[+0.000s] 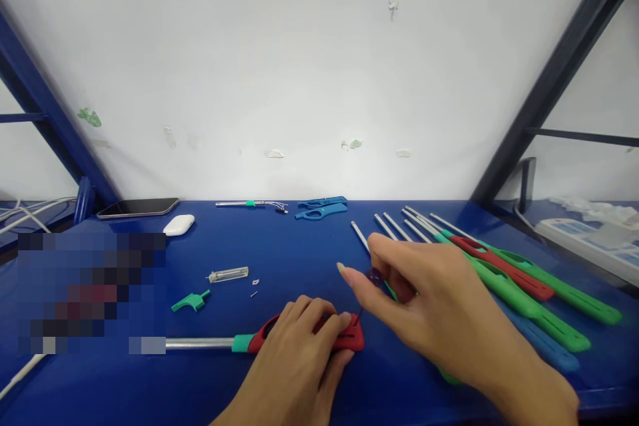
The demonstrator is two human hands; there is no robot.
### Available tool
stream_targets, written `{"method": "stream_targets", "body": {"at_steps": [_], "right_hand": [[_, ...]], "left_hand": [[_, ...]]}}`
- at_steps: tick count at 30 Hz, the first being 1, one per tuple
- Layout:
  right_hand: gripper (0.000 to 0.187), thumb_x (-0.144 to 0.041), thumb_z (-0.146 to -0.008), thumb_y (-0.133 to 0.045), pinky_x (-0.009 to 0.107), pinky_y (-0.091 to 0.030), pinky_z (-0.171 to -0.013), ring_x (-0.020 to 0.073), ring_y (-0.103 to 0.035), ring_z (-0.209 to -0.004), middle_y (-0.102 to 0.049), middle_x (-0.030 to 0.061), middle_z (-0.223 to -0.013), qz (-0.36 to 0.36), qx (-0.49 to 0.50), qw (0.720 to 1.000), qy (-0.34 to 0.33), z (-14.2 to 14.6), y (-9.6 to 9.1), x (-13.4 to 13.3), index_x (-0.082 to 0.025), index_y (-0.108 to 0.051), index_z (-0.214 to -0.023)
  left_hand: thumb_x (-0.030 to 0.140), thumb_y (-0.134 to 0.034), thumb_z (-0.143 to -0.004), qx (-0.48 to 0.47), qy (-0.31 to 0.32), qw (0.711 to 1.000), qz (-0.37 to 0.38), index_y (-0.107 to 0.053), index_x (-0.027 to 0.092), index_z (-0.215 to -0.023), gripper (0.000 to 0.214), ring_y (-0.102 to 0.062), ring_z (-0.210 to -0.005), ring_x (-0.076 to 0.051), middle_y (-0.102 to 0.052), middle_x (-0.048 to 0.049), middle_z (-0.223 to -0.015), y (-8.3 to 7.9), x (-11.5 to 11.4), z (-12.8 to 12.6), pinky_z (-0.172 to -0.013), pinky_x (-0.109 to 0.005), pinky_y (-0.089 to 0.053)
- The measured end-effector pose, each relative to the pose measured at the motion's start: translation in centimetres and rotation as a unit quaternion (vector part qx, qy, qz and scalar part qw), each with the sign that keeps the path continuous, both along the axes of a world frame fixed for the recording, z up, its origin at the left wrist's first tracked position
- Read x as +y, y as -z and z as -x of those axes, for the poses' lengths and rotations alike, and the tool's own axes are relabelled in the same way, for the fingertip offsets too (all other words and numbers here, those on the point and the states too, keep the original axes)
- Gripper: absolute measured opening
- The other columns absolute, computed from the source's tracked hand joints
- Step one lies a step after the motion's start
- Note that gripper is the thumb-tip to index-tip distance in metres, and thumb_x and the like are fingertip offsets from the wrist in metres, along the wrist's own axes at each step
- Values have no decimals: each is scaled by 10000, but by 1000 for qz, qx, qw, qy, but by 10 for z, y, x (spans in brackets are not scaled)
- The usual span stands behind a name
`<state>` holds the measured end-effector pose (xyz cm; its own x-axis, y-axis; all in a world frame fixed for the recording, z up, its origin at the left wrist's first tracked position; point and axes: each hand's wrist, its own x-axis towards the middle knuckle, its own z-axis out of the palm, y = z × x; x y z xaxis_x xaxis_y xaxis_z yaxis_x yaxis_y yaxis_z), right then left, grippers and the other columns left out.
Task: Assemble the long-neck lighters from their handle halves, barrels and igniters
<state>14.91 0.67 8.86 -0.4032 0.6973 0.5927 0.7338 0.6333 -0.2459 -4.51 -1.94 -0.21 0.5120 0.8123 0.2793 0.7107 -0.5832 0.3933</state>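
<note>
My left hand (pixel 299 353) presses a red gas lighter (pixel 355 341) flat against the blue table, fingers wrapped over its handle. The lighter's teal collar and long metal tube (pixel 200 343) point left. In my right hand (pixel 434 306) is a small screwdriver (pixel 373 275) with a dark purple handle, pinched between thumb and fingers. Its thin shaft slants down to the end of the red handle; the exact contact of the tip is too small to make out. Left of the hands lie a clear fuel tank (pixel 229 275), a green trigger piece (pixel 192 301) and a tiny white part (pixel 255 282).
Several green, red and blue lighters (pixel 539 309) lie fanned out at the right. Blue handle shells (pixel 322 208) and a metal tube with wires (pixel 239 204) lie at the back. A phone (pixel 140 207) and a white earbud case (pixel 178 225) are back left. A patch at left is pixelated.
</note>
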Motion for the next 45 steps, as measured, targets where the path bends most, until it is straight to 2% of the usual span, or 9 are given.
{"method": "stream_targets", "body": {"at_steps": [4,12,17,24,27,30,34,39,45], "right_hand": [[535,-465,-1051,-588,271,-209,-471,90,-255,-487,-312,-98,-533,-5,-14,1000,9,4,5,3,-232,-253,-704],[626,-598,-1060,-542,269,-205,-466,89,-239,-489,-308,-91,-507,21,-10,1000,-10,2,3,-2,-215,-273,-646],[635,-624,-1050,-545,271,-199,-461,90,-250,-486,-320,-84,-500,9,-13,1000,-7,2,4,-3,-216,-277,-643],[608,-641,-1037,-556,290,-232,-466,93,-336,-448,-445,-77,-501,-21,-24,999,27,-2,2,-1,-224,-381,-630],[316,-579,-1018,-630,270,-374,-523,105,-546,-524,-676,-77,-695,15,8,999,30,-8,-3,-4,-289,-661,-896],[193,-460,-1025,-659,230,-514,-697,108,-706,-758,-775,-104,-988,76,53,995,-25,-18,-8,-8,-435,-677,-1216],[166,-352,-1058,-618,202,-545,-833,112,-744,-943,-791,-142,-1073,110,90,987,-81,-29,-10,-8,-463,-738,-1084],[40,-365,-995,-730,226,-511,-635,121,-652,-670,-753,-95,-825,76,103,990,-57,-21,-8,-3,-354,-741,-958],[420,-487,-974,-740,246,-359,-488,89,-472,-518,-574,-96,-618,53,70,996,-24,-4,-5,-2,-245,-500,-728]], "left_hand": [[176,-629,-1019,5,-5,1000,-4,-690,232,-1320,313,-658,-1067,-311,-720,-78,-1189,-1,1,0,-944,-522,-587],[258,-680,-998,-19,-58,997,-48,-719,185,-1063,106,-703,-976,-349,-736,-109,-1085,3,1,-6,-887,-599,-589],[116,-621,-1011,-70,-45,995,-58,-722,231,-1102,177,-717,-939,-272,-757,-44,-1102,4,6,-9,-843,-446,-615],[84,-569,-1028,-58,-41,995,-74,-715,213,-1040,195,-710,-908,-252,-755,-33,-1033,6,7,-10,-839,-406,-609],[102,-559,-1038,-47,-37,995,-80,-713,221,-1057,195,-693,-866,-248,-741,-25,-996,6,8,-9,-789,-388,-590],[108,-522,-1053,-47,-37,996,-70,-706,226,-1068,219,-678,-858,-241,-737,-26,-1006,5,8,-9,-777,-374,-569],[110,-486,-1067,-51,-36,996,-61,-694,225,-1041,240,-663,-861,-241,-730,-29,-1000,4,8,-9,-783,-373,-547],[113,-454,-1068,-71,-33,996,-49,-678,223,-1027,253,-644,-859,-238,-719,-35,-993,0,5,-9,-768,-364,-531],[137,-473,-1067,-91,-31,993,-62,-687,228,-992,245,-656,-872,-231,-718,-34,-995,3,8,-9,-832,-367,-549]]}}
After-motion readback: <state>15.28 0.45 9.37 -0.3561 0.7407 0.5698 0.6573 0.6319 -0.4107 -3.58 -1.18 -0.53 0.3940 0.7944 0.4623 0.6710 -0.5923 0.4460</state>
